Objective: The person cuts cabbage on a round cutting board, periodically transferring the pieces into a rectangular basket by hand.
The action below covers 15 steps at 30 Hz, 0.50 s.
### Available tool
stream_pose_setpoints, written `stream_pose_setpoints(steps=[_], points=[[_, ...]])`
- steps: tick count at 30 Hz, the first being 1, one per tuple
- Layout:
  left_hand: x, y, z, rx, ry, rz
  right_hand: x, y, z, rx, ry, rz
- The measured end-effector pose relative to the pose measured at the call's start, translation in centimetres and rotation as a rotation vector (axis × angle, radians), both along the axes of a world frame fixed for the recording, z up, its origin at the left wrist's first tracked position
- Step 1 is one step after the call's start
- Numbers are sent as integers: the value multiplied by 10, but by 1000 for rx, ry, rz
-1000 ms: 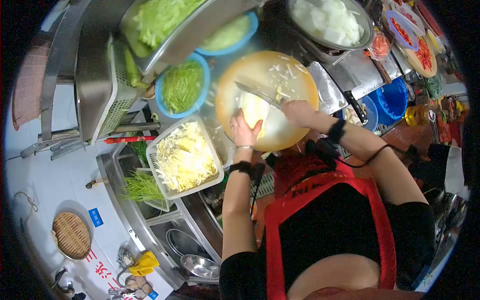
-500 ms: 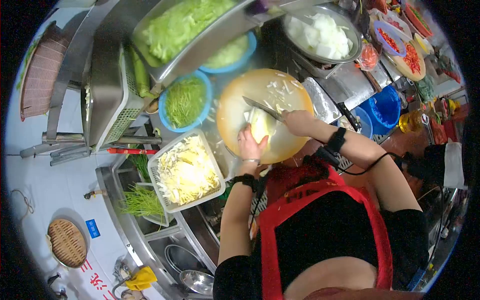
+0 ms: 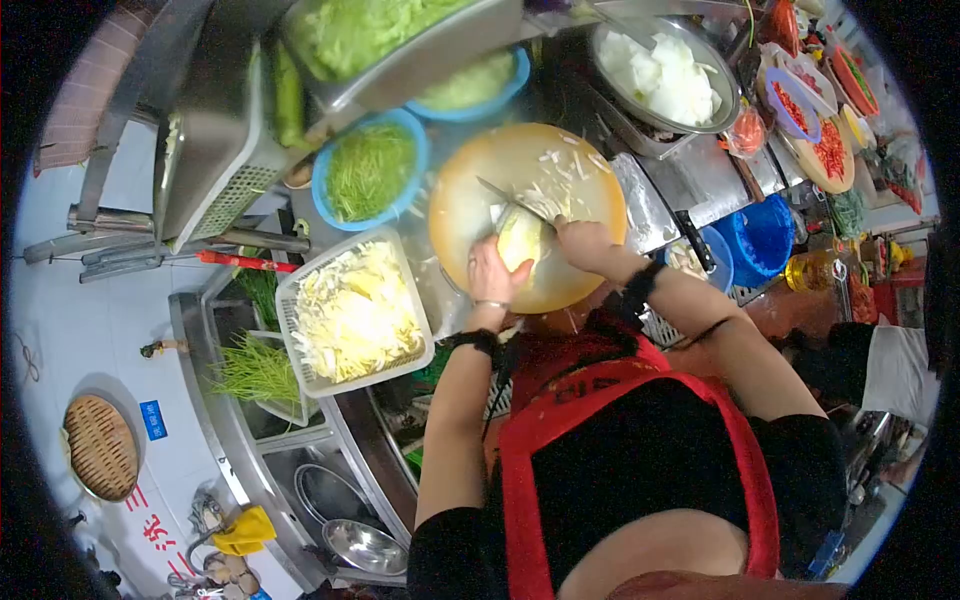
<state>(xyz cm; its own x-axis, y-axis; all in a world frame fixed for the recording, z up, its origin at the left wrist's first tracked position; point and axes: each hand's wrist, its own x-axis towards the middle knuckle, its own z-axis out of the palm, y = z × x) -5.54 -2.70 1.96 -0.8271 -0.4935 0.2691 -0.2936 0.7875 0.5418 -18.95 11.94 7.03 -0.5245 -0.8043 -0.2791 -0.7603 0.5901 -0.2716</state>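
Note:
On a round cutting board point(image 3: 465, 270) lies a pale yellow-green vegetable point(image 3: 520, 240), which looks like cabbage. My left hand point(image 3: 492, 272) holds it from the near left side, its fingers curled against it. My right hand point(image 3: 588, 247) is closed around the handle of a knife point(image 3: 520, 204), whose blade points to the upper left and rests at the vegetable's far edge. White cut strips point(image 3: 572, 163) are scattered on the far part of the board. The knife handle is hidden in my right hand.
Left of the board stand a white basket point(image 3: 425, 335) of shredded vegetable and a blue bowl point(image 3: 320, 190) of cut greens. A metal tray point(image 3: 420, 60) overhangs the far left. A steel bowl point(image 3: 735, 85) of white pieces and another knife point(image 3: 693, 240) are to the right.
The view has shifted slightly. More white strips now lie beyond the blade. Both hands keep their hold on the vegetable and the knife.

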Motion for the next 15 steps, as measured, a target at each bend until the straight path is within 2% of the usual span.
stream_pose_setpoints(steps=[3, 5, 7, 9, 11, 13, 15], points=[[2, -1, 5, -46, 1, -21, -16, -2, -4, -52, 23, 6], [-2, -3, 6, -81, 45, -30, -24, 0, 21, -66, 45, 34], [0, 0, 6, -91, 66, -34, -11, 2, 52, -72, -44, -12], [0, 0, 7, -76, -37, -4, -4, 1, -5, -43, -20, 7], [-4, -4, 3, -86, -17, 6, -17, -10, -10, -59, 50, 28], [-1, -6, -1, -127, 18, -41, -17, -8, 21, 57, 12, 35], [-3, -8, -1, -101, 27, -25, -14, -4, 53, 3, 6, 26]])
